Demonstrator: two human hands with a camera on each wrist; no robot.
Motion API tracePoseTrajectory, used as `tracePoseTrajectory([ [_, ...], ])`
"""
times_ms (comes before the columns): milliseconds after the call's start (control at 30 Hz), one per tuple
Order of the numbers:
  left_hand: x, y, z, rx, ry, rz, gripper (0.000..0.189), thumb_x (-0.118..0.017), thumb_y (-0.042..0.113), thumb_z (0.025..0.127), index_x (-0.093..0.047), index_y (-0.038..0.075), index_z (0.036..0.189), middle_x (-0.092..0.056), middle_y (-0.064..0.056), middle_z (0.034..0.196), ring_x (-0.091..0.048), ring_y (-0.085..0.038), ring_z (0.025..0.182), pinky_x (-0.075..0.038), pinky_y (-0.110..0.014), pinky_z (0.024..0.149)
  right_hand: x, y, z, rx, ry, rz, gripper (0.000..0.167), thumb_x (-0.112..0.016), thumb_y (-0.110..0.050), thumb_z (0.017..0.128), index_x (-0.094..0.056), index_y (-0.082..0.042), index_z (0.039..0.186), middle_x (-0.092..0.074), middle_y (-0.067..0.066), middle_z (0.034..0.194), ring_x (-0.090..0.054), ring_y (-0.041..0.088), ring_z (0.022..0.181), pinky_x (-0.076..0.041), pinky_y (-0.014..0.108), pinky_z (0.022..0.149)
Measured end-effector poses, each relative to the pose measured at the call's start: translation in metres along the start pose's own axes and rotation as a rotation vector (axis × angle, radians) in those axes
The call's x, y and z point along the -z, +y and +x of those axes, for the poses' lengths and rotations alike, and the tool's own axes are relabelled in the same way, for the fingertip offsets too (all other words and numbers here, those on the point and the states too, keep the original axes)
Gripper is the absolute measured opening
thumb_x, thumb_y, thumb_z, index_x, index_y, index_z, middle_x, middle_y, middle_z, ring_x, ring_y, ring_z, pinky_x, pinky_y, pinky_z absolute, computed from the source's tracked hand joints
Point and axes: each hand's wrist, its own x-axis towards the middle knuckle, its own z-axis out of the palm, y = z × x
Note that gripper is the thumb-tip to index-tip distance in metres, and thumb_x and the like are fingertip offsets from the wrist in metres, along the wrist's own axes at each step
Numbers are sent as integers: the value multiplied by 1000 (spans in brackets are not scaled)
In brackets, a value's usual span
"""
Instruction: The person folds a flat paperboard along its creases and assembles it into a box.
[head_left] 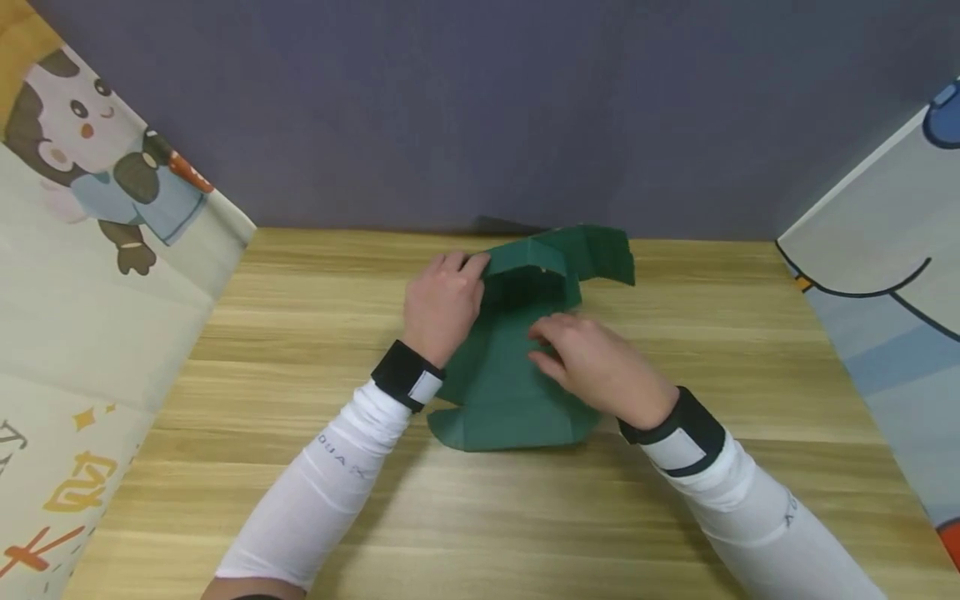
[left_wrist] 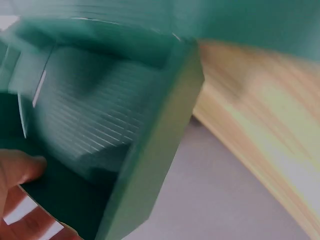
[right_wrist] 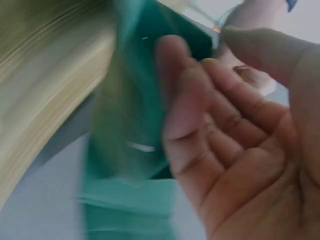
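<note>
A partly folded green cardboard box [head_left: 510, 367] lies on the table, its far end standing up as walls and a long flap spreading flat toward the front. My left hand [head_left: 444, 304] grips the left wall. In the left wrist view its thumb [left_wrist: 22, 167] is inside the wall and the other fingers are outside. Over the box's right side is my right hand [head_left: 596, 358], fingers bent loosely and thumb apart, with nothing between them. Its fingertips in the right wrist view overlap the blurred green cardboard [right_wrist: 135, 100]. Thin lines mark the inner panel in the left wrist view.
The wood-grain table [head_left: 300, 333] meets a dark grey-blue backdrop [head_left: 480, 117] just behind the box. A strip of the box [head_left: 600, 250] sticks out at the back right. Printed cartoon panels stand at left [head_left: 97, 250] and right [head_left: 870, 292].
</note>
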Motion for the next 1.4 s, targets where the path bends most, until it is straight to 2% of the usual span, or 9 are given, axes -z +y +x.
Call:
tracePoseTrajectory([
  [133,3,-4,2,74,26,-11,28,-58,15,91,-68,17,118,-69,-5,95,-67,-23,80,-54,-35,52,0,10,-1,-101,-15,-38,25,-67,-21,91,-65,-5,110,-65,7,100,-63,22,91,-55,38,78],
  [267,4,-6,3,131,35,-43,28,-59,13,90,-68,14,117,-70,-6,93,-66,-23,75,-52,-35,48,4,18,0,-151,55,-88,33,-68,-23,90,-63,-2,116,-65,11,106,-63,27,98,-55,42,82],
  [533,7,5,-8,246,-46,-232,34,-58,13,90,-62,10,124,-69,-11,109,-69,-25,76,-55,-37,54,9,26,9,-185,362,-300,45,-70,-27,88,-61,2,121,-61,18,106,-55,36,93,-47,48,75],
  [667,8,16,-17,263,-90,-314,37,-59,14,90,-58,8,126,-66,-12,116,-69,-25,80,-56,-37,59,7,27,17,-216,526,-403,47,-70,-26,88,-59,2,123,-56,19,104,-48,37,89,-40,47,66],
  [767,10,23,-23,258,-99,-352,37,-60,13,89,-56,6,126,-65,-13,117,-69,-25,82,-57,-36,63,5,28,25,-269,600,-473,48,-70,-27,87,-58,2,124,-54,19,105,-45,38,91,-37,48,67],
  [967,11,29,-30,235,-94,-380,38,-62,14,89,-56,5,126,-64,-13,118,-69,-24,82,-58,-36,62,0,31,37,-310,599,-519,31,-66,-24,91,-64,1,109,-54,18,103,-44,38,93,-34,48,69],
  [1067,10,30,-31,233,-97,-384,38,-62,14,89,-56,5,126,-64,-14,119,-69,-23,82,-58,-35,63,-3,32,40,-273,585,-509,21,-58,-18,96,-67,0,102,-61,18,99,-46,37,91,-34,48,69],
  [1167,10,29,-31,235,-100,-390,38,-62,14,90,-56,5,126,-64,-14,120,-70,-24,84,-58,-35,65,-8,33,41,-223,576,-512,22,-51,-15,99,-70,-4,101,-68,15,96,-49,34,88,-34,47,70],
  [1400,10,26,-33,235,-103,-386,38,-61,13,90,-56,5,126,-64,-14,119,-70,-25,85,-58,-37,66,-18,36,41,-113,544,-544,22,-56,-12,97,-75,-18,105,-67,10,95,-49,32,86,-34,45,68],
])
